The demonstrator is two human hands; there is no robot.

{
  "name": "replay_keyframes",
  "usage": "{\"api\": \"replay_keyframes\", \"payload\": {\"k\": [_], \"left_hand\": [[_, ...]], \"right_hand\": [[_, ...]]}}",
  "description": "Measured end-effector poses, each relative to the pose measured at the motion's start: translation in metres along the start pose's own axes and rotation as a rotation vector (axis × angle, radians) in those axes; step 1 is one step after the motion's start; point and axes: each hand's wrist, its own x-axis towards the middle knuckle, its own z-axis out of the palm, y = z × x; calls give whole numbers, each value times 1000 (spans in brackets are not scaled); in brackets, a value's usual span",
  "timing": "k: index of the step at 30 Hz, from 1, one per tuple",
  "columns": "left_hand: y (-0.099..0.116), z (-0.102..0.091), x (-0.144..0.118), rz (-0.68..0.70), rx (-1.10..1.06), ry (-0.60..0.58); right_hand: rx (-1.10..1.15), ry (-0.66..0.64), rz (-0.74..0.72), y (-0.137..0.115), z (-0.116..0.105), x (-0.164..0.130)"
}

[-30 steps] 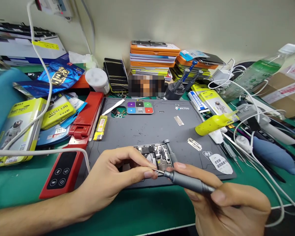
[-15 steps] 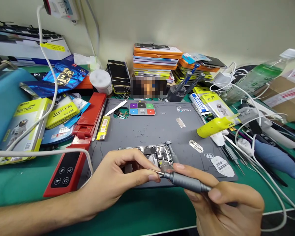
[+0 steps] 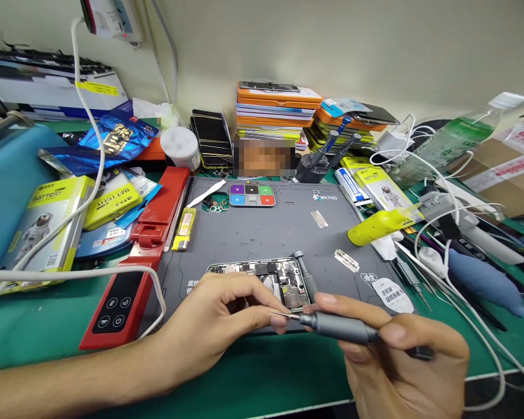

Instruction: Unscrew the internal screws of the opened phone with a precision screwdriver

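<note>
A grey screwdriver (image 3: pixel 343 327) lies across the fingers of my right hand (image 3: pixel 413 355), which is closed around its handle. Its thin metal bit points left. My left hand (image 3: pixel 227 314) is closed in a pinch, with thumb and forefinger at the bit's tip; whether a screw sits there is too small to tell. Behind the fingers an opened phone (image 3: pixel 294 291) lies on the grey work mat (image 3: pixel 253 233), its inner boards bare. My left hand covers part of the phone. Another grey screwdriver (image 3: pixel 304 270) lies against the phone's right edge.
A razor blade (image 3: pixel 346 261), a metal strip (image 3: pixel 319 219) and a yellow bottle (image 3: pixel 375 227) lie right on the mat. At left are a red device (image 3: pixel 113 308), a battery (image 3: pixel 184 230) and a white cable (image 3: pixel 126 269). A screwdriver stand (image 3: pixel 311 167) and stacked boxes (image 3: pixel 279 110) stand behind.
The screwdriver and my right hand have shifted slightly right, so more of the bit shows past my left fingertips. My left hand has barely moved.
</note>
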Motion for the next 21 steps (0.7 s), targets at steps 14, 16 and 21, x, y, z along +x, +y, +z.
{"api": "replay_keyframes", "payload": {"k": [14, 16, 21], "left_hand": [[-10, 1, -9, 440, 511, -190], [-12, 1, -11, 591, 650, -247], [-16, 4, -12, 776, 885, -304]], "right_hand": [[-391, 156, -56, 4, -5, 19], [-491, 75, -107, 8, -6, 20], [-615, -59, -174, 23, -5, 16]]}}
